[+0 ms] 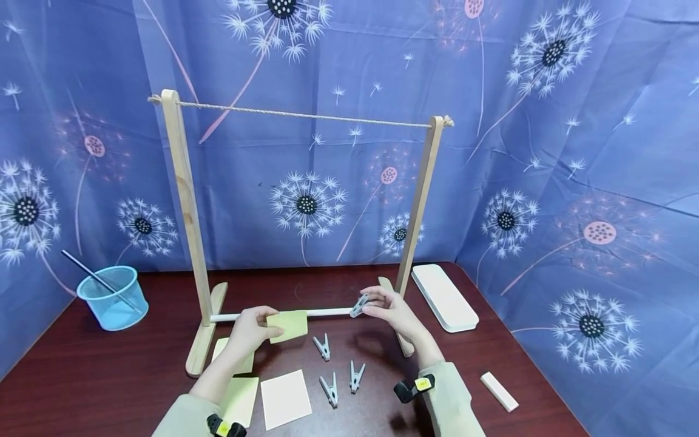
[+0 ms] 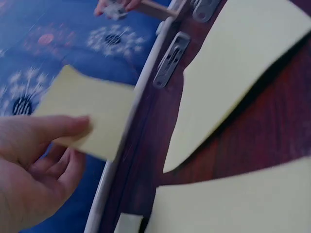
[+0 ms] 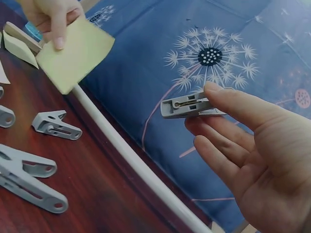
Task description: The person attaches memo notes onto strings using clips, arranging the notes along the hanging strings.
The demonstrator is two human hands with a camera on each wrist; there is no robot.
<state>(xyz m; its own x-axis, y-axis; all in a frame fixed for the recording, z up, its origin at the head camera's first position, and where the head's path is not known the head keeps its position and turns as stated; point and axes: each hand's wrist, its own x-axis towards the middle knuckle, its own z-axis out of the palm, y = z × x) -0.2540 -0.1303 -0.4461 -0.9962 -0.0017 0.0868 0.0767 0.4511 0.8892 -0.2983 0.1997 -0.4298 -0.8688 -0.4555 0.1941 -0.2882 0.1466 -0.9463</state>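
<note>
My left hand (image 1: 252,329) pinches a yellow sticky note (image 1: 289,326) by its left edge, thumb on the near face, just above the table. In the left wrist view the thumb lies across that note (image 2: 97,104). Between thumb and fingers, my right hand (image 1: 394,311) holds a grey clothespin (image 1: 358,305); the right wrist view shows the clothespin (image 3: 187,105) from its spring side. Apart from each other, the two hands are both near the white crossbar (image 1: 330,312) of a wooden stand. Three more clothespins lie on the table, one of them (image 1: 322,347) nearest the note.
Above, a rope (image 1: 306,113) is strung between two wooden posts (image 1: 185,194). Two yellow notes (image 1: 238,400) and a paler note (image 1: 286,399) lie in front. A blue mesh cup (image 1: 113,300) stands left; a white case (image 1: 445,297) and white bar (image 1: 499,391) lie right.
</note>
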